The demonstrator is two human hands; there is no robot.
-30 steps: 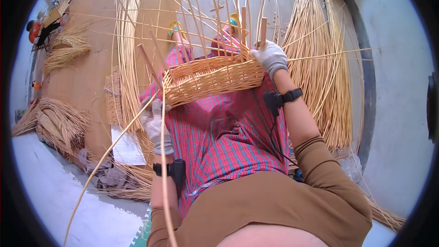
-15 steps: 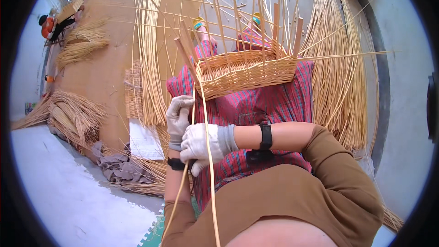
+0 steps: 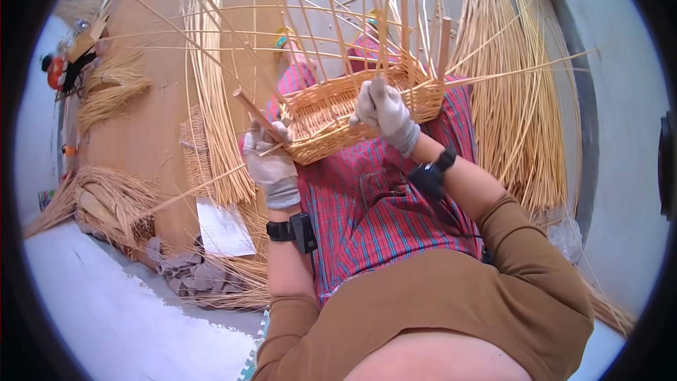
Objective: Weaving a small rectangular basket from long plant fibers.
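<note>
A rectangular woven wicker basket [image 3: 321,142] with long upright rods and wooden corner posts rests across my legs in red checked trousers [image 3: 374,226]. My left hand [image 3: 266,159], in a grey-white glove, is closed round the basket's near left corner, beside a wooden post [image 3: 248,106] and a strand [image 3: 201,190] running out to the lower left. My right hand [image 3: 382,113], gloved too, is raised at the near rim right of centre, fingers closed on a thin willow strand; the exact grip is partly hidden.
Long bundles of willow rods lie to the left [image 3: 211,77] and right [image 3: 508,127]. Shorter bundles [image 3: 116,204], a small woven panel [image 3: 192,148], a white sheet [image 3: 224,229] and grey cloth [image 3: 194,271] lie at the left. Pale walls [image 3: 627,99] curve at the sides.
My right hand has moved from beside my left hand up to the basket's rim. My left hand is back on the corner. The long strands over my body have been drawn up toward the basket.
</note>
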